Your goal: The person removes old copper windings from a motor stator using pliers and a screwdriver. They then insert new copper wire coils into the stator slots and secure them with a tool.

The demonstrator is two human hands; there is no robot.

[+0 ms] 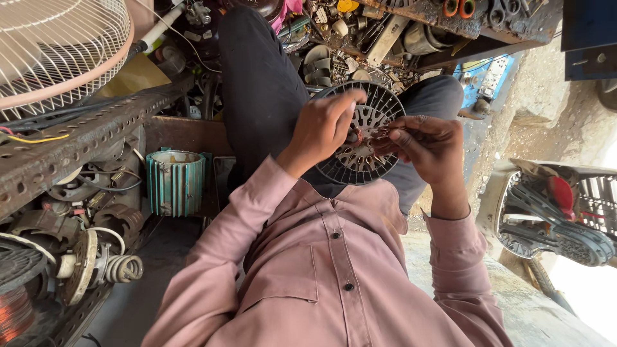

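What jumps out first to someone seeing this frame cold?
Dead centre, two hands meet over a dark slotted round motor cover resting on the person's lap: the left hand grips its upper rim, the right hand pinches something small at the hub. At left, a teal finned motor housing stands by a perforated metal rack, with a white fan guard in the top-left corner.

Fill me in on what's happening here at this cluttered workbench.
A person in a pink shirt is working with both bare hands on a round dark slotted motor cover resting on their lap. The left hand holds its upper rim, while the right hand pinches thin reddish wires at the hub. A teal finned motor housing stands to one side, a white fan guard beyond it, and loose parts crowd the shelves.
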